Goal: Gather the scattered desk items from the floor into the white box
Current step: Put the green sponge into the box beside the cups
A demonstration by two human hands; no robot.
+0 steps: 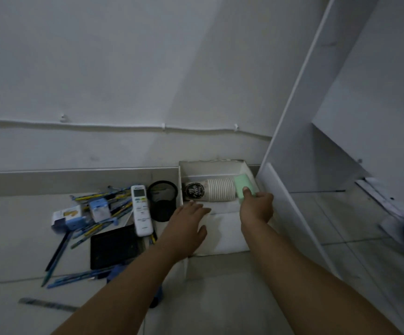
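- The box (230,234) sits open on the floor (14,250), its far edge against the wall's skirting and its right side next to a white cabinet (293,165).
- The right hand (257,206) reaches into the box's far right corner and grips a green block (243,183), thumb on top and fingers curled round its near end.
- A stack of paper cups (210,193) lies on its side along the box's far edge, dark lid end to the left, right end touching the block.
- The left hand (187,224) hovers over the box's left edge, fingers straight and loosely spread, holding nothing.
- On the floor just left of the box lies a black mesh cup (162,200) on its side, with a white remote (141,210) beside it.
- Farther left is a heap of pens (99,213) with two small blue-and-white boxes (82,213) on it.
- A black tablet (114,247) lies flat near the left forearm, nearer than the remote.
- A ruler (46,304) lies on the floor at the near left.
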